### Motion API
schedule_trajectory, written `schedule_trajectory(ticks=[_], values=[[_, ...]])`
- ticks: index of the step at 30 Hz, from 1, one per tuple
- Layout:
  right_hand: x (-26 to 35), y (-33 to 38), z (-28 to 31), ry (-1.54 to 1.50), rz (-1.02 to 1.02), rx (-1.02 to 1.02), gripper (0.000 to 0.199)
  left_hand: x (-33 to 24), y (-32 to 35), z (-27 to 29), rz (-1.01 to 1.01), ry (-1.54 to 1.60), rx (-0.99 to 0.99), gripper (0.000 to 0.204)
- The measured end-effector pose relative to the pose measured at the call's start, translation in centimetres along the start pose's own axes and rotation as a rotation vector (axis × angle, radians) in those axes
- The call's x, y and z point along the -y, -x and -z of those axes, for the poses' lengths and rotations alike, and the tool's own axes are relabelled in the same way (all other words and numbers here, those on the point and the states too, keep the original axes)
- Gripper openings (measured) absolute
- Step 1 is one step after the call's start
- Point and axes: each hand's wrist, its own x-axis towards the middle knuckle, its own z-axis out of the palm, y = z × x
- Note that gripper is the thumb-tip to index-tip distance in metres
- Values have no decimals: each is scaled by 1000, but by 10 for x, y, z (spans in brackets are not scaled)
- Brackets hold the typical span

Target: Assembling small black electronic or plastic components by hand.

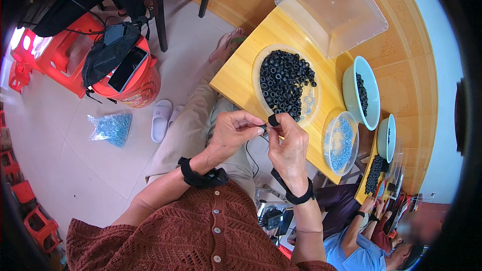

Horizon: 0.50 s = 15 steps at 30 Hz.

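Observation:
My left hand [232,131] and my right hand [289,149] meet in front of my chest, fingertips touching. Between the right thumb and forefinger sits a small black rubber ring [273,120]. The left fingertips pinch something tiny against it, too small to tell what. Just beyond the hands a clear round plate [261,98] on the yellow wooden table [236,78] holds a heap of several black rings [284,81] and some small bluish screws. Both wrists wear black bands.
A clear dish of bluish screws [341,143] lies to the right, a green bowl of black rings [361,93] and an upturned clear plastic bin [331,7] farther back. Another person [361,241] works at lower right. A red stool with a phone [125,73] and a bag of screws [113,128] are on the floor at left.

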Motion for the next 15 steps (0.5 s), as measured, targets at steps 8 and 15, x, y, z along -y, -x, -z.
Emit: schedule_trajectory(ticks=[8,15], values=[[-20,4,-21,6,31,-115,19,18,-4,-6,-121,-216,-178,9],[-21,8,-34,-27,28,-133,30,13,-6,-7,-103,-170,-274,10]])
